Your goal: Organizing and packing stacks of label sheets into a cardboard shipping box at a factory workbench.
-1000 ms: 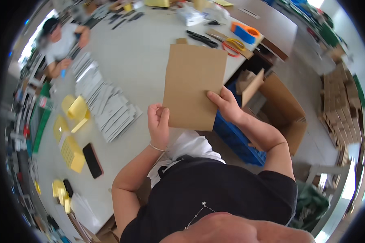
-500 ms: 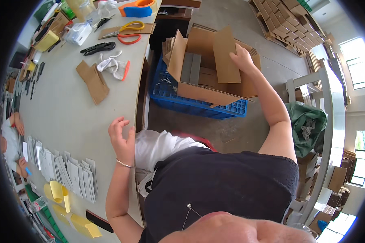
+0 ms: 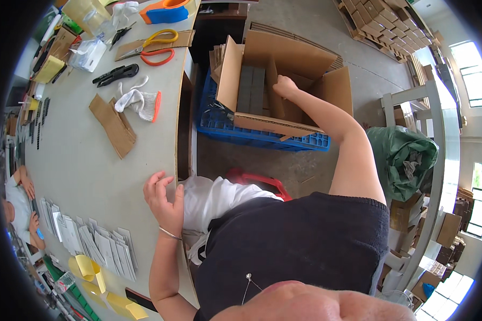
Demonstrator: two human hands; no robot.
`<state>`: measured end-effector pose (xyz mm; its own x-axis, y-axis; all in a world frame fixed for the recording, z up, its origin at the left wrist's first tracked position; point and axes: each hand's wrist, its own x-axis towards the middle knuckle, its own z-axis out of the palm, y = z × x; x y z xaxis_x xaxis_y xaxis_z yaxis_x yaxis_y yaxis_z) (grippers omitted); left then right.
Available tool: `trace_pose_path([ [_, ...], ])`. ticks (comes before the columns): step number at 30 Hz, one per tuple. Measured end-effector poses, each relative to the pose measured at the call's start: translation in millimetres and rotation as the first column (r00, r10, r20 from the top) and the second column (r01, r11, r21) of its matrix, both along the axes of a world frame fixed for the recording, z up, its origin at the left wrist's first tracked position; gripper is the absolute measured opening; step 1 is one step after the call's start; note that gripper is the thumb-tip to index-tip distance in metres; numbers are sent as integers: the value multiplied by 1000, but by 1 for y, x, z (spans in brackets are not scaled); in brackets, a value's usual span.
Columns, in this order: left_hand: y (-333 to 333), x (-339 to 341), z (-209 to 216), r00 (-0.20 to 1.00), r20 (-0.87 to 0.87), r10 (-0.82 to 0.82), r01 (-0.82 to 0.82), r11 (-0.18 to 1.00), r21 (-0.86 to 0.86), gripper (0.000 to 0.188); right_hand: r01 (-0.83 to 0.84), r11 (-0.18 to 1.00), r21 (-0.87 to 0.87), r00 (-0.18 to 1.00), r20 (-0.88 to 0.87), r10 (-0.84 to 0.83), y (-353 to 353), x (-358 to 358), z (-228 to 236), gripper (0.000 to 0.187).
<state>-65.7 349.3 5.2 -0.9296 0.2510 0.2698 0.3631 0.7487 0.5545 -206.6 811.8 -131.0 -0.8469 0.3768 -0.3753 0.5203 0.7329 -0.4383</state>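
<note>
My right hand [image 3: 285,87] reaches down into an open cardboard carton [image 3: 292,51], its fingers closed on the top edge of a cardboard sheet [image 3: 273,99]. That sheet stands upright inside, beside grey blocks or boxes [image 3: 251,85] packed along the carton's left part. My fingertips are partly hidden. At the near edge of the worktable [image 3: 150,139], my left hand [image 3: 165,202] rests with its fingers apart and slightly curled, holding nothing.
A blue plastic crate [image 3: 241,136] supports the carton. On the worktable lie scissors [image 3: 158,48], a black cutter [image 3: 115,75], a glove [image 3: 139,103], folded brown cardboard [image 3: 112,125] and several grey-white pieces [image 3: 99,243]. A green sack [image 3: 401,160] stands right. A co-worker's hands [image 3: 29,187] are far left.
My right hand has moved left and lower into the carton, taking the sheet from a raised, tilted position to upright beside the grey blocks. The left hand stays by the table edge.
</note>
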Motion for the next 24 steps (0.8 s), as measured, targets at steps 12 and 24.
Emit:
trace_pose_path([
  [12, 3, 0, 4, 999, 42, 3, 0, 998, -62, 29, -7, 996, -88, 987, -159, -7, -22, 4, -109, 57],
  [24, 4, 1, 8, 995, 99, 11, -2, 996, -93, 29, 109, 857, -504, 992, 3, -124, -15, 1, -123, 87],
])
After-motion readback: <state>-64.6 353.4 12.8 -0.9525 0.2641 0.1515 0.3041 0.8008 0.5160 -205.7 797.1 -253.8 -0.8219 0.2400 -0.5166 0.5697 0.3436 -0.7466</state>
